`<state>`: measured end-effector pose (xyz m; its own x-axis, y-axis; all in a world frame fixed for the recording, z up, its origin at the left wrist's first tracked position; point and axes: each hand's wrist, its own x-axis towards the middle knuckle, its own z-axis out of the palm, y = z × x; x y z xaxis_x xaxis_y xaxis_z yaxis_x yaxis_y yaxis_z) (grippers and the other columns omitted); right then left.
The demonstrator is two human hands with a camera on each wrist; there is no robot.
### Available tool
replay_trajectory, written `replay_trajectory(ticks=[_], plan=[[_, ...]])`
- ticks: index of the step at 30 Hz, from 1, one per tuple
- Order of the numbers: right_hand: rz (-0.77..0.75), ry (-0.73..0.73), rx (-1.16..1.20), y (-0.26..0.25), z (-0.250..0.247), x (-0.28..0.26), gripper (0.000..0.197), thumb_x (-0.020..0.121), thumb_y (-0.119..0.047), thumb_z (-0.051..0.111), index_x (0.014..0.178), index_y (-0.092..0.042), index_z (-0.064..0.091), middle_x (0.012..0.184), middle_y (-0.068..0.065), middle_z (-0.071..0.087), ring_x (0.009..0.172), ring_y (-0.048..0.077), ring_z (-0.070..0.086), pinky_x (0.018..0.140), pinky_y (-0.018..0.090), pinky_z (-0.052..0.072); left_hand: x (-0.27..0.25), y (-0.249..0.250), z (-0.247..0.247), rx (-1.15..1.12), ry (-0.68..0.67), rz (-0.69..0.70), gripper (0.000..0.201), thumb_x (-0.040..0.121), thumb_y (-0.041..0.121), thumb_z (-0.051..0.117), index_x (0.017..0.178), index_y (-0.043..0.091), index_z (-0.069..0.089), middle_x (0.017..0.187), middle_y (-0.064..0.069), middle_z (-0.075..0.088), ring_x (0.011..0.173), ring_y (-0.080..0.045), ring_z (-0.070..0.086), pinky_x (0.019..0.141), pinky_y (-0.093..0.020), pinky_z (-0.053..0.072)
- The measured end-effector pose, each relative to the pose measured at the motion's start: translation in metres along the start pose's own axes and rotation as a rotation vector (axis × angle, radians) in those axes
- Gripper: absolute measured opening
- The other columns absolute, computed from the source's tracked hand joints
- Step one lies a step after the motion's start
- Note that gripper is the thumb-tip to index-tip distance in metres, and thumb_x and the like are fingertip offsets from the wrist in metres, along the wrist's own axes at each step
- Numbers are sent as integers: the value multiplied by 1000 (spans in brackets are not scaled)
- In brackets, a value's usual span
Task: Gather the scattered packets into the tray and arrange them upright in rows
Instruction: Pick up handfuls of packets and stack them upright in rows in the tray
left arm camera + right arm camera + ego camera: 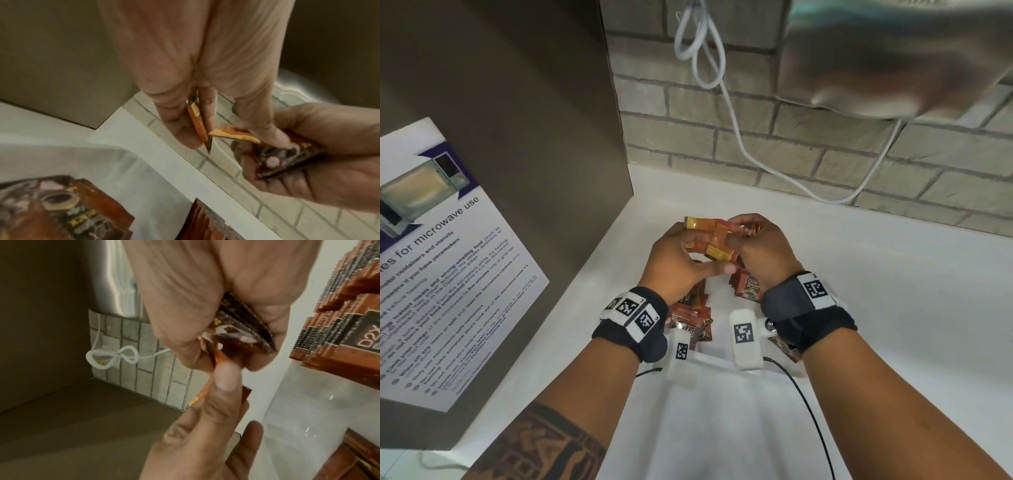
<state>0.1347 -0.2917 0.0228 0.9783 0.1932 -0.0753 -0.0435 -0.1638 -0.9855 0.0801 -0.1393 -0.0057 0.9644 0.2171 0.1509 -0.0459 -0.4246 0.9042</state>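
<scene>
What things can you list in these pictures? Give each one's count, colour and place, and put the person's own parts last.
Held packets: a few, orange-brown and yellow, between both hands.
Packets in tray: several, brown, partly hidden below the wrists.
Tray: one, white, on the counter.
Counter: one, white.
Cable: one, white, looped against the brick wall.
Notice: one, white and purple, on the left panel.
Left hand: grips held packets.
Right hand: grips held packets.
</scene>
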Motion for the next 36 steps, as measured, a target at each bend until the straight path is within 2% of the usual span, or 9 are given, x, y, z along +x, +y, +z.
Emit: replay_trajectory(ticks=[2,5,8,14,18,24,30,33,36], plan=[[2,-80,31,-3,4,-5,25,85,-23,78,106,-14,68,83,-3,74,74,8,72,63,26,58,0,1,2,15,-51,10,42,68,44,91,104,26,76,107,9,66,99,-1,63,84,-14,49],[5,-105,116,-5,2,-9,30,90,-34,72,108,-11,71,79,3,74,73,16,71,73,34,61,2,5,-2,-133,-163,-54,24,90,36,75,109,22,77,112,-6,68,100,-16,70,86,-26,59],[9,-105,112,-5,-1,-8,31,91,-36,70,107,-9,71,90,9,76,78,21,73,79,39,62,0,7,-3,-167,-270,-61,20,103,25,57,104,19,77,113,-11,68,98,-9,71,81,-21,58],[46,-22,190,-1,2,-3,19,90,-18,73,107,-9,69,81,11,70,70,19,66,68,35,53,3,8,2,-469,-195,-280,40,110,24,37,120,-5,62,116,-29,66,107,-35,69,91,-49,59],[49,-28,102,3,-1,0,31,81,-17,82,108,-15,68,87,6,74,76,16,70,64,30,52,1,7,1,-451,-164,-228,33,111,20,36,116,8,66,108,-15,73,96,-26,73,84,-41,62],[-35,-64,57,5,0,-4,40,72,-13,88,108,-15,71,100,4,73,88,20,71,79,34,59,4,1,2,-340,-86,-152,19,102,12,60,99,-2,73,83,-13,69,72,-16,69,68,-28,62],[-47,-5,329,0,-2,-2,32,90,8,59,119,-7,64,90,10,69,84,20,71,73,28,56,5,0,0,-464,14,-145,12,100,3,60,110,2,67,107,-13,73,94,-24,72,80,-27,60],[90,27,495,-7,-7,-2,25,98,0,52,120,-9,61,97,18,69,85,25,74,76,36,59,6,1,-4,-530,98,-111,30,94,-7,63,110,14,48,100,-17,75,90,-24,73,82,-29,59],[229,-12,463,-9,-6,-5,15,100,-25,59,110,-13,62,78,9,61,65,19,63,81,42,57,4,4,-4,-470,124,-4,27,91,-10,66,99,13,56,99,-11,78,97,-20,74,89,-31,55]])
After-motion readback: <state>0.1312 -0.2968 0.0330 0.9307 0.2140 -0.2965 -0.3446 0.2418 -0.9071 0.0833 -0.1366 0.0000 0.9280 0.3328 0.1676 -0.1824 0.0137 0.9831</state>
